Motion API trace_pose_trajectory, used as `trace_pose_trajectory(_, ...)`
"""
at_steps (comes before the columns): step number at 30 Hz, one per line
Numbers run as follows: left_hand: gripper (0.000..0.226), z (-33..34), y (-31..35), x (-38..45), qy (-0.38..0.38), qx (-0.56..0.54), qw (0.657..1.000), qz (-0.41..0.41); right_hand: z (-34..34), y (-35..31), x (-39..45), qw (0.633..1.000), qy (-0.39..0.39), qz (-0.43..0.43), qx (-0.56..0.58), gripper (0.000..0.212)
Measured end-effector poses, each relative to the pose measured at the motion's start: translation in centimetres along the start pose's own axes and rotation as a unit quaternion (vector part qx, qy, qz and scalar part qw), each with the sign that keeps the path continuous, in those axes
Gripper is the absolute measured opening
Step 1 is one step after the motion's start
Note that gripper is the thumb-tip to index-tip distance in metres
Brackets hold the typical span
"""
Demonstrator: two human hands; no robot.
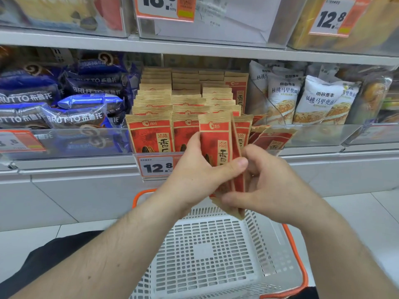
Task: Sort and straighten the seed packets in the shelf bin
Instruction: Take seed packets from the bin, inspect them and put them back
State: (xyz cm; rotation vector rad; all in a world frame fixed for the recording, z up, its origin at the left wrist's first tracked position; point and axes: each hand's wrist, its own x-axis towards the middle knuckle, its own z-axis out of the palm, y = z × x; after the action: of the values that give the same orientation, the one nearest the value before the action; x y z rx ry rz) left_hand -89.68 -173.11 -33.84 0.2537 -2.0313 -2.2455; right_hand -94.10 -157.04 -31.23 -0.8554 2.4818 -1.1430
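Note:
Red and tan seed packets (pixel 185 98) stand in rows in the clear shelf bin (pixel 138 157) at the middle of the shelf. My left hand (pixel 194 169) grips a small stack of the same packets (pixel 216 143) upright in front of the bin, thumb across their face. My right hand (pixel 265 180) pinches the stack's lower right edge with curled fingers. One more packet (pixel 274 141) lies tilted at the bin's right front corner. The stack's lower part is hidden by my hands.
Blue Brutto snack bags (pixel 75 108) fill the bin to the left, white bread bags (pixel 319 100) the bin to the right. A white basket with an orange rim (pixel 216 255) sits below my hands. A 12.8 price tag (pixel 157 167) hangs on the bin front.

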Motion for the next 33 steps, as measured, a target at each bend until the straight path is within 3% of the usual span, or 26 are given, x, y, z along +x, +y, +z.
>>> trace_pose_trajectory(3, 0.057, 0.0, -0.2, 0.2, -0.032, -0.01, 0.999, -0.015, -0.2, 0.2, 0.1, 0.998, -0.021, -0.033, 0.058, 0.046)
trace_pose_trajectory(6, 0.048, -0.1, -0.3, 0.1, -0.081, 0.017, 0.997, -0.01, -0.4, 0.2, 0.2, 0.985, 0.062, -0.073, 0.144, 0.028)
trace_pose_trajectory(10, 0.045, 0.4, -0.2, -0.2, -0.129, 0.009, 0.991, -0.021, 0.5, 0.3, 0.6, 0.984, 0.124, -0.073, 0.103, 0.023)
trace_pose_trajectory(16, 0.018, -0.1, 0.3, 0.0, -0.183, -0.103, 0.976, -0.061, 1.2, 0.0, 1.1, 0.943, 0.077, -0.04, 0.32, 0.03)
trace_pose_trajectory(22, 0.023, -0.1, 0.1, 0.2, -0.218, -0.134, 0.963, -0.086, 1.0, -0.1, 1.3, 0.929, 0.065, -0.026, 0.363, 0.025)
trace_pose_trajectory(25, 0.019, 0.0, 0.3, 0.1, -0.213, -0.127, 0.966, -0.078, 1.1, -0.1, 1.2, 0.928, 0.069, -0.032, 0.365, 0.025)
trace_pose_trajectory(28, 0.016, 0.2, 0.5, -0.1, -0.158, -0.13, 0.977, -0.06, 1.3, -0.2, 1.1, 0.94, 0.088, -0.054, 0.324, 0.021)
trace_pose_trajectory(31, 0.034, 0.2, 1.2, -0.1, -0.077, -0.147, 0.985, -0.05, 0.5, -0.1, 0.7, 0.959, 0.082, -0.072, 0.26, 0.022)
trace_pose_trajectory(33, 0.047, 0.0, 1.5, 0.0, -0.023, -0.174, 0.983, -0.053, -0.3, -0.1, 0.3, 0.978, 0.023, -0.071, 0.197, 0.028)
